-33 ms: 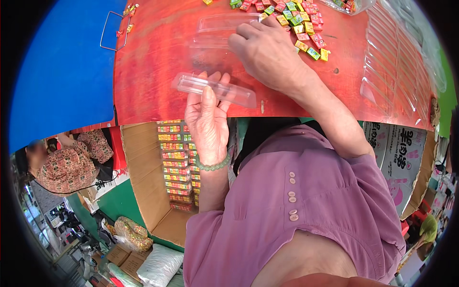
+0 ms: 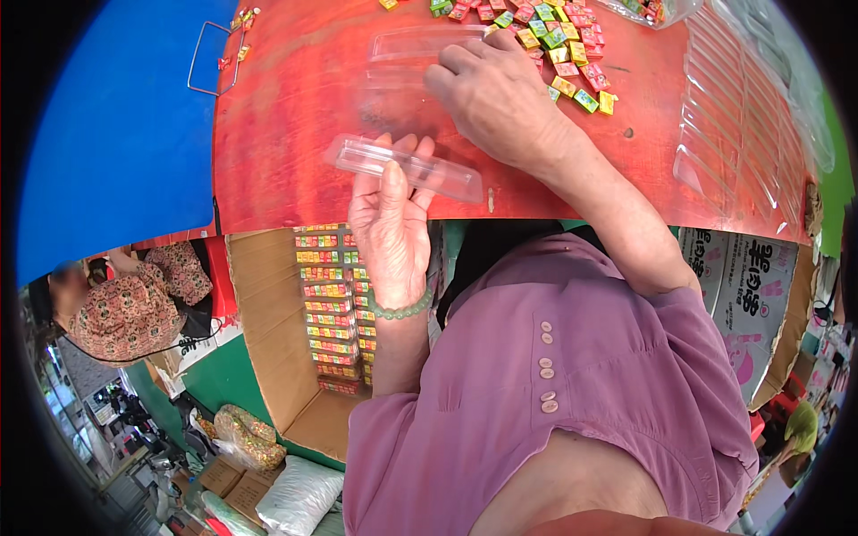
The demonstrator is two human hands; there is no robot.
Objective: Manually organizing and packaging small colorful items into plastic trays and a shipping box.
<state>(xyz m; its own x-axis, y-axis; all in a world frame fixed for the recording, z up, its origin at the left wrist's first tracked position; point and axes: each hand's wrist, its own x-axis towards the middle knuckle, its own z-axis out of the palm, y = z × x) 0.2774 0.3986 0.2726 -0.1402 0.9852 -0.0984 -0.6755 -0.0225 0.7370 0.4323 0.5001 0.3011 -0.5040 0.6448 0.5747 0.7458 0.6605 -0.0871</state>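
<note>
Left hand (image 2: pixel 391 223) palm-up at the near edge of the red table (image 2: pixel 295 134), fingers (image 2: pixel 393 174) curled up around a long clear plastic tray (image 2: pixel 407 167), gripping it from beneath; fingertips partly veiled by the transparent plastic, thumb hard to make out. Tray lying slantwise across the table edge, one end toward the left, the other toward the body. Right hand (image 2: pixel 496 94) knuckles-up farther in on the table, fingers bent and pressed down on a second clear tray (image 2: pixel 416 45), whose outline nearly dissolves against the red surface; fingertips hidden under the hand, so grip or mere press impossible to tell. Just beyond that hand, a heap of small coloured candy boxes (image 2: pixel 563 45), cut off by the top rim. Green bead bracelet (image 2: pixel 402 311) on the left wrist, forearm rising straight from below; right forearm angling in from a purple sleeve (image 2: pixel 581 375). More clear trays (image 2: pixel 742 134) stacked at the right. Bare red surface between the hands and toward the left edge. Below the table, an open cardboard box (image 2: pixel 268 357) with stacked coloured packs.
</note>
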